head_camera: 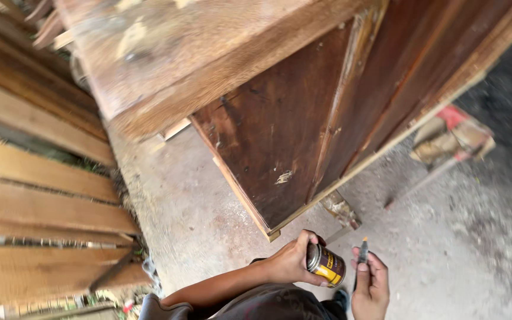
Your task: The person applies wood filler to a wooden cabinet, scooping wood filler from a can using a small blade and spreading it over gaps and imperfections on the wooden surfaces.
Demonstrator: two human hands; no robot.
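Observation:
My left hand (291, 259) grips a small round tin (326, 264) with a yellow and dark brown label, held tilted just below the lower corner of a tall dark wooden cabinet (303, 112). My right hand (370, 285) is beside the tin, palm up, holding a thin dark stick-like tool (362, 253) that points upward toward the cabinet. Both hands hover above the concrete floor (191, 219). The cabinet's side panel is dark stained, with a lighter edge strip along its bottom.
Pale wooden planks (42, 201) are stacked along the left. A small wooden block (340, 208) props the cabinet's lower edge. A red and tan bundle (451, 137) lies on the floor at the right. Dark ground (505, 178) spreads beyond it.

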